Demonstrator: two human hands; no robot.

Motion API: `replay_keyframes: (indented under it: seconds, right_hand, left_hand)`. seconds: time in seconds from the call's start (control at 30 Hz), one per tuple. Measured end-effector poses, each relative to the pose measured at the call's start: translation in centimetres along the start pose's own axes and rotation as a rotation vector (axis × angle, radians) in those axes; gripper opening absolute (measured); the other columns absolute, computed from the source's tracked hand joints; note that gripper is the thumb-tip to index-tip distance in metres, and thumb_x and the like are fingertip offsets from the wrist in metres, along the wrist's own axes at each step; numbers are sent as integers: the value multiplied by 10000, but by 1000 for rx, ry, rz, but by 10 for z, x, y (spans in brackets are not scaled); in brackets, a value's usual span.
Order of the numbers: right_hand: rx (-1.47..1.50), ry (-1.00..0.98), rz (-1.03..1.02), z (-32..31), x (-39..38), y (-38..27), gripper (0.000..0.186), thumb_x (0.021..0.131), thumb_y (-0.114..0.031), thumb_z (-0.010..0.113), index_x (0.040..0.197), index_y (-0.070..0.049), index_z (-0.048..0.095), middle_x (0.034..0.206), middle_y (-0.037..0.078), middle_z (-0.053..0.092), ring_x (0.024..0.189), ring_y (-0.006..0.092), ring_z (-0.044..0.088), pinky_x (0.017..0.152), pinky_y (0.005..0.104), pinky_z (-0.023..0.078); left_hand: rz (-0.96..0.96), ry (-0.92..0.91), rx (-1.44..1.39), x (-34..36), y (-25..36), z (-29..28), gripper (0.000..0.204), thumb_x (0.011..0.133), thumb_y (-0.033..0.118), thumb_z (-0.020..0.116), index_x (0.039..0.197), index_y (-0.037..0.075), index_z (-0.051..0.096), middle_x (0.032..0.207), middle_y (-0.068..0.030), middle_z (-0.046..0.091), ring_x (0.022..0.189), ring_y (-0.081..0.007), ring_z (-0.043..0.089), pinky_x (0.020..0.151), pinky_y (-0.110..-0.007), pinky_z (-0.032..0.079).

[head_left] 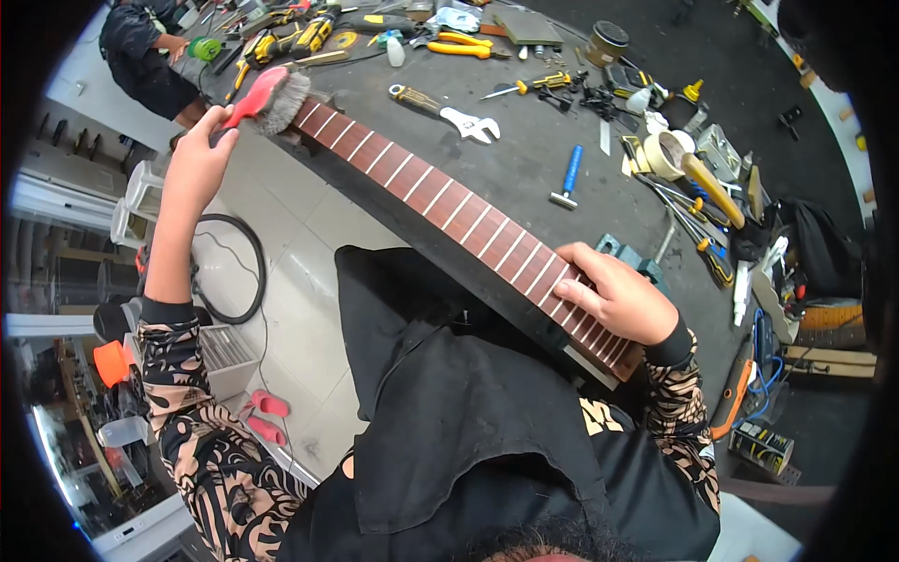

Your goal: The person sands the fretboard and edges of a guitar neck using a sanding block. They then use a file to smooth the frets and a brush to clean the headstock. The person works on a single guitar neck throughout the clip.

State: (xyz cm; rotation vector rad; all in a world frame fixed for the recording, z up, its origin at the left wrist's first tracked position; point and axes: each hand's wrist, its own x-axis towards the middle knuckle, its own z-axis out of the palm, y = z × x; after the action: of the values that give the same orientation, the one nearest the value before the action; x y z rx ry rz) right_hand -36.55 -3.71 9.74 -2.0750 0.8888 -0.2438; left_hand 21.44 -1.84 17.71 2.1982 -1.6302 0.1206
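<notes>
Closest to the lens is the black hood and patterned sleeves, and right above that the right hand (613,298) sits pressed down flat-ish on the near end of the guitar fretboard (449,206), fingers curled over the frets to pin it in place. The fretboard is a long reddish-brown strip with metal frets, lying diagonally along the edge of the dark workbench (524,159), running from that hand up and away to the far left. At the far end the left hand (201,155) is wrapped tight around the red handle of a bristle brush (272,98), with the bristles touching the last frets. Looks to me like the brushing-down step, cleaning dust off the board. I'd guess the next stroke needs the brush drawn along the frets toward the holding hand while that hand keeps steady pressure so the strip doesn't skate. Further out there's an adjustable wrench (448,110), a blue-handled small hammer (567,178), and yellow pliers (459,45).
</notes>
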Motion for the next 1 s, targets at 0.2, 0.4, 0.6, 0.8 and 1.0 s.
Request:
replay_keyframes:
  seconds: [0.2, 0.4, 0.6, 0.8, 1.0]
  right_hand:
    - [-222, 270, -38, 7, -49, -22, 401, 1058, -183, 783, 1411, -12, 700, 1287, 185, 726, 1246, 395, 704, 1075, 494, 552]
    - [-205, 648, 165, 1, -103, -2, 314, 1024, -68, 768, 1320, 23, 717, 1195, 198, 720, 1164, 393, 726, 1040, 466, 574]
    - [-455, 606, 47, 46, -90, -30, 648, 951, -390, 899, 1448, -39, 676, 1302, 162, 661, 1276, 400, 617, 1117, 525, 461]
    - [-483, 594, 19, 57, -69, -22, 687, 858, -430, 958, 1378, -61, 705, 1263, 129, 650, 1233, 360, 620, 1076, 491, 466]
    - [-437, 618, 116, 55, -130, 1, 765, 819, -370, 986, 1468, -83, 700, 1352, 155, 641, 1290, 395, 612, 1141, 530, 482]
  left_hand:
    - [250, -224, -340, -91, 103, 3, 337, 1059, 94, 738, 1375, -21, 717, 1157, -234, 807, 1095, -319, 825, 1022, -395, 592]
    - [785, -655, -425, -149, 248, 5, 498, 980, 127, 856, 1470, 134, 770, 1040, -154, 777, 955, -367, 786, 820, -447, 621]
    - [560, -135, -660, -47, 288, 91, 466, 1022, 247, 759, 1464, 111, 699, 1305, -257, 809, 1144, -487, 798, 978, -512, 634]
    - [646, 279, -379, 122, 287, 230, 488, 1051, 236, 743, 1512, 90, 676, 1430, -220, 751, 1282, -391, 741, 1069, -434, 562]
    - [633, 137, -410, 165, 331, 273, 598, 939, 37, 723, 1516, 49, 569, 1536, -394, 572, 1430, -594, 563, 1226, -584, 483]
